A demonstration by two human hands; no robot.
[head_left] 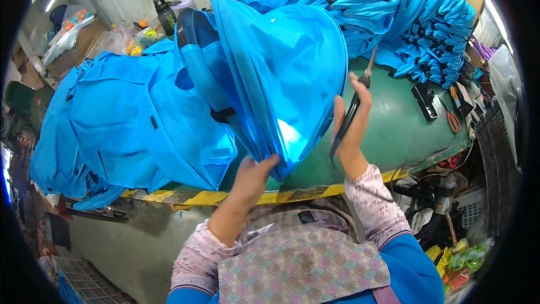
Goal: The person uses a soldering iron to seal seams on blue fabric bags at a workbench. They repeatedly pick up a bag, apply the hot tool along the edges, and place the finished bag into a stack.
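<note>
My left hand (256, 177) pinches the lower edge of a bright blue fabric hood (304, 50), which stands upright and bulges away to the right. A dark-lined opening and a black strap piece show on its left side. In my right hand (355, 124) is a soldering iron (359, 93) with a black handle; its thin metal tip points up and away, and a dark cord trails down past my wrist. The iron is to the right of the hood, apart from it. Part of the handle is hidden by my fingers.
A pile of blue fabric bodies (118, 118) lies at the left of the green table (388, 112). Bundled blue pieces (360, 8) are heaped at the back right. A black box (424, 101) and orange-handled scissors (451, 119) lie at the right. A dark bottle (165, 16) stands behind.
</note>
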